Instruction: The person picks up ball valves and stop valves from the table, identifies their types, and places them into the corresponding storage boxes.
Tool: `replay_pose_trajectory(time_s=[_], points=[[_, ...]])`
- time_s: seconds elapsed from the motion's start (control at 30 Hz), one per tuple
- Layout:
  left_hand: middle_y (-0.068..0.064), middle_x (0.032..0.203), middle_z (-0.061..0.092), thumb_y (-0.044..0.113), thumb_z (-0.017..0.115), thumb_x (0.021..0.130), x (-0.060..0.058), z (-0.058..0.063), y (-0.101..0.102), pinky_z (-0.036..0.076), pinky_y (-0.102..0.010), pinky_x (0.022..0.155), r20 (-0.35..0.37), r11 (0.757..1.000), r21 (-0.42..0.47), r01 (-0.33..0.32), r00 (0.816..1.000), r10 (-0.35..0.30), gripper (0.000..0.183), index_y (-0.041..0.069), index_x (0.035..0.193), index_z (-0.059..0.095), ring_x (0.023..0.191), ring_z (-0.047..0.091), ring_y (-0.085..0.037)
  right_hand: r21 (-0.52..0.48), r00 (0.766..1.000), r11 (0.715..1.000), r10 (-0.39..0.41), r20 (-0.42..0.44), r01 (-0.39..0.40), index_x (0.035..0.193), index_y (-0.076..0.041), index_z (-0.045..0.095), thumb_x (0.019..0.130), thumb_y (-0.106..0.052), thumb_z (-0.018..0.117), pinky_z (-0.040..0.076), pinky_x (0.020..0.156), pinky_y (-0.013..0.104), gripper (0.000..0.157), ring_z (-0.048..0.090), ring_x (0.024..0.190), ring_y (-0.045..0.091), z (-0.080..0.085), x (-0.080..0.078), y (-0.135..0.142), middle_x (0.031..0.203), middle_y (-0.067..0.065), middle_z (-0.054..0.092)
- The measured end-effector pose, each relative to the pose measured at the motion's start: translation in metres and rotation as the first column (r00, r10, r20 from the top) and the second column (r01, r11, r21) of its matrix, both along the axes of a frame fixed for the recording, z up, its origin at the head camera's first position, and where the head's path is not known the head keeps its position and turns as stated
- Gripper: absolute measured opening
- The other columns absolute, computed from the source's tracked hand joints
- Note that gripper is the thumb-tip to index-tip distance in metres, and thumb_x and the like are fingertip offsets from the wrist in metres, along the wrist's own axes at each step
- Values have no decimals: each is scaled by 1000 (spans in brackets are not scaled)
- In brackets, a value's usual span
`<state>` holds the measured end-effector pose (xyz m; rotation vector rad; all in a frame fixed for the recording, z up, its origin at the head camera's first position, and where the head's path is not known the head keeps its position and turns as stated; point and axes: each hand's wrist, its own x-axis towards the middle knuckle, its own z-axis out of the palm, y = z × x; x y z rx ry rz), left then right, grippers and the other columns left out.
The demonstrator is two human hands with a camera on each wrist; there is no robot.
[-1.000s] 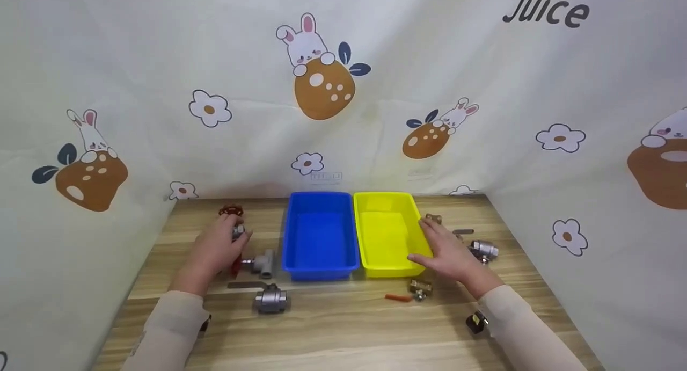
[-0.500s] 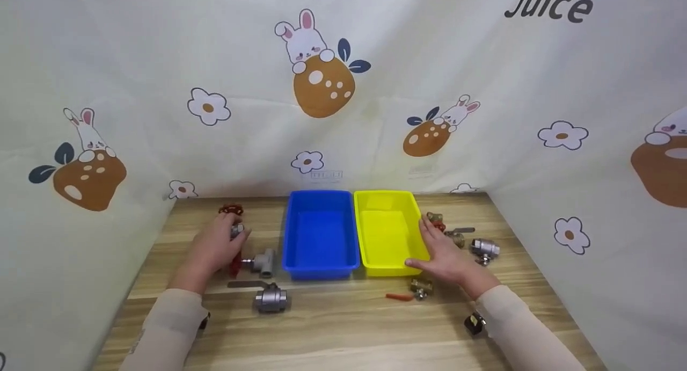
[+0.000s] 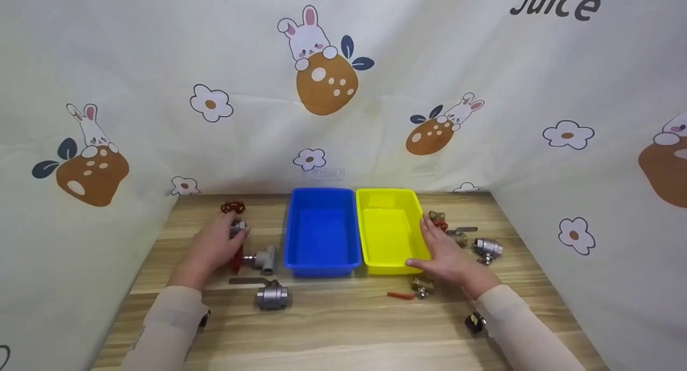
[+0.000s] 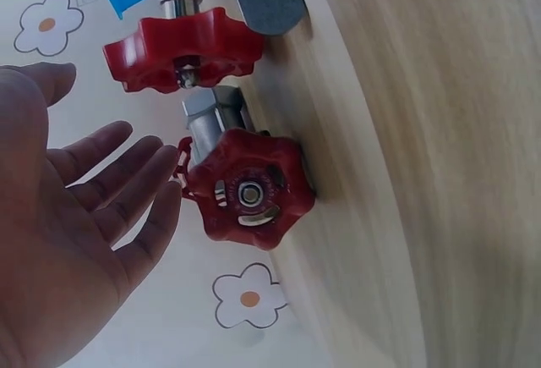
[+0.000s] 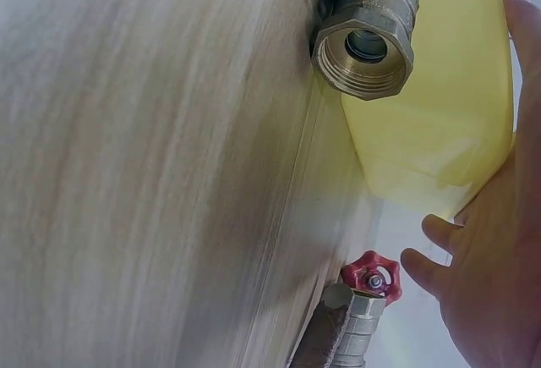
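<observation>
In the head view, a left hand [image 3: 212,247] is among silver metal valves with red handwheels [image 3: 265,259], left of a rectangular blue plastic tray [image 3: 324,270]; a right hand [image 3: 450,255] spreads beside a rectangular yellow plastic tray [image 3: 394,270]. Over the past second, the right hand's slight shift has uncovered a small red handwheel [image 3: 441,225]; the visible valves stay on the table, suggesting little progress. Left wrist view: relaxed fingers, apparently empty, near a scalloped red handwheel [image 4: 254,173]; contact is unclear. Right wrist view: parted fingers grip nothing, near an octagonal-mouthed brass valve [image 5: 376,0].
</observation>
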<state>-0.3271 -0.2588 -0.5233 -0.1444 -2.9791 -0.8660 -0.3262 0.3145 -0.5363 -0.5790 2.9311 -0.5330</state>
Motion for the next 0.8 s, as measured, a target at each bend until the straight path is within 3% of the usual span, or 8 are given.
replay_pose_trajectory(time_s=[0.17, 0.33, 0.5, 0.63, 0.8], points=[[-34, 159, 49, 36, 62, 113, -6, -2, -6, 36, -74, 121, 18, 1000, -4, -4, 1000, 4, 60, -2, 158, 51, 147, 46, -57, -11, 1000, 1000, -9, 3, 9, 176, -4, 6, 103, -68, 65, 17, 132, 67, 114, 13, 167, 49, 0, 0, 0, 184, 13, -4], [-29, 145, 61, 32, 64, 111, -13, -1, -10, 45, -73, 113, 22, 999, 0, -37, 999, 37, 48, 2, 148, 60, 134, 58, -54, -15, 1000, 1000, -6, 15, 6, 177, -5, 4, 103, -68, 66, 17, 132, 67, 114, 12, 167, 48, -1, 0, 0, 184, 11, -6], [-32, 139, 62, 29, 67, 108, -23, 1, -10, 47, -72, 110, -26, 999, -45, -28, 999, 27, 44, -2, 140, 66, 128, 60, -54, -17, 1000, 1000, 7, 5, -7, 176, -3, 5, 103, -68, 65, 18, 132, 67, 115, 12, 167, 48, -2, 0, 1, 184, 13, -6], [-39, 145, 54, 28, 70, 105, -29, 2, -9, 44, -74, 114, -60, 996, -89, -14, 998, 9, 50, -6, 141, 65, 134, 54, -61, -25, 1000, 999, 19, -14, -19, 175, 0, 6, 103, -68, 66, 19, 132, 67, 116, 13, 167, 48, -2, 0, 1, 184, 17, -3], [-44, 155, 44, 31, 68, 105, -35, 1, -12, 39, -75, 118, -10, 993, -118, -4, 1000, 3, 62, -8, 152, 56, 141, 47, -64, -27, 1000, 999, 16, -1, -16, 176, -2, 5, 103, -67, 66, 19, 132, 67, 115, 12, 167, 47, -2, -1, 0, 184, 13, -6]])
